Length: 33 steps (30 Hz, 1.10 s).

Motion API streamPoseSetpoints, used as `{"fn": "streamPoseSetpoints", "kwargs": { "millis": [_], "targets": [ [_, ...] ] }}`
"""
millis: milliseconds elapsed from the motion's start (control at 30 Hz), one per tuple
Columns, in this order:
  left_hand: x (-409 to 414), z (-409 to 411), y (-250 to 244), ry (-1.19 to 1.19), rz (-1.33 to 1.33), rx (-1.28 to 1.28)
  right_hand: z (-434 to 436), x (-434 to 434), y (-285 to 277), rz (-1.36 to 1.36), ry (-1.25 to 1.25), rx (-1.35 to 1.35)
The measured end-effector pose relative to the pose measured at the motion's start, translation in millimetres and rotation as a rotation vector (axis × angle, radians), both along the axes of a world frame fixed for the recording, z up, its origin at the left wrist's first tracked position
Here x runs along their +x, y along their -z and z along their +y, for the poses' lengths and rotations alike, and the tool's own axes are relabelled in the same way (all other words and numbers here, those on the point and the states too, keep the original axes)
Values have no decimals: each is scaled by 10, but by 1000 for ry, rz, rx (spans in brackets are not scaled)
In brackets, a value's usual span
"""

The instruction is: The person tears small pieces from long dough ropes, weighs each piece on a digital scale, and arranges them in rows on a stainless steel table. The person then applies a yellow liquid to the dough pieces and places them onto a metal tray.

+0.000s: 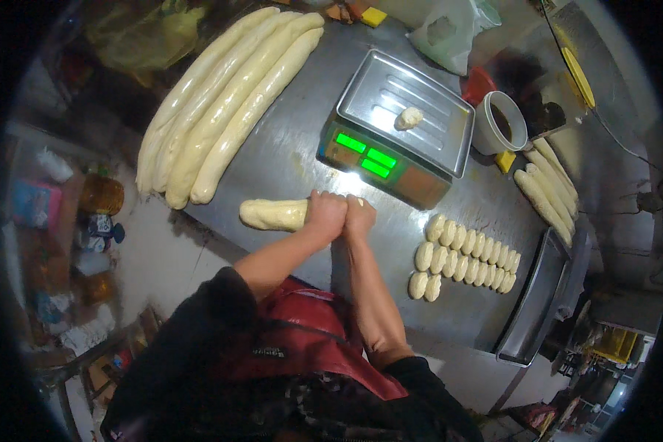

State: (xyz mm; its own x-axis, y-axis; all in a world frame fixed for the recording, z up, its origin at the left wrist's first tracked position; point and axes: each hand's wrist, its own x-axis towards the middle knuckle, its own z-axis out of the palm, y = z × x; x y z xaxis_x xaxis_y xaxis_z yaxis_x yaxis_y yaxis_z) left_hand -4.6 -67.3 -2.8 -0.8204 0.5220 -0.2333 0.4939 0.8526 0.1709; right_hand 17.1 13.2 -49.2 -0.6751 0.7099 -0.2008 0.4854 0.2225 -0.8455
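A thick log of pale dough lies on the metal table in front of me. My left hand grips its right end. Close against it, my right hand is curled, with a bit of dough showing between its fingers. Just beyond both hands stands a digital scale with lit green displays, and a small dough lump sits on its steel pan. To the right, small oval dough pieces lie in rows. Several long, shiny dough rolls rest side by side at the upper left.
A white plastic tub with dark liquid stands right of the scale, a yellow sponge beside it. Further right are more dough rolls and a metal tray at the table's edge. A plastic bag lies behind the scale.
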Motion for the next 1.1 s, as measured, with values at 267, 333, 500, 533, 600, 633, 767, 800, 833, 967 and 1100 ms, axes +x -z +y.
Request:
{"fn": "streamPoseSetpoints", "kwargs": {
  "millis": [267, 333, 500, 533, 600, 633, 767, 800, 833, 967, 1100],
  "targets": [
    [-123, 170, 178, 8, 93, -65, 327, 105, -175, -20, -185, -81],
    [-397, 54, 289, -83, 45, -53, 335, -82, -700, 217, -133, 248],
    [-217, 5, -135, -79, 79, 209, 1480, -719, -1484, 386, -307, 724],
    [-135, 6, -145, -83, 57, 208, 1684, -864, -1441, 311, -475, 979],
    [-85, -10, -156, -9, -9, 191, 1659, -1135, -1500, 436, -662, 1186],
    [-42, -21, -168, 40, -45, 180, 1671, -1225, -1532, 489, -746, 1289],
    [16, -96, 81, 83, 75, 395, 1898, -1586, -1079, 344, -979, 854],
    [7, -159, 45, 49, 29, 386, 1792, -1436, -1185, 340, -847, 455],
    [21, -214, 6, 19, -26, 377, 1728, -1230, -1295, 324, -687, 67],
    [6, -317, -149, 61, -38, 282, 2107, 103, -1238, 724, -415, -1004],
    [9, -296, -111, 141, 65, 329, 2541, 1684, -756, 53, -193, 220]
  ]
}}
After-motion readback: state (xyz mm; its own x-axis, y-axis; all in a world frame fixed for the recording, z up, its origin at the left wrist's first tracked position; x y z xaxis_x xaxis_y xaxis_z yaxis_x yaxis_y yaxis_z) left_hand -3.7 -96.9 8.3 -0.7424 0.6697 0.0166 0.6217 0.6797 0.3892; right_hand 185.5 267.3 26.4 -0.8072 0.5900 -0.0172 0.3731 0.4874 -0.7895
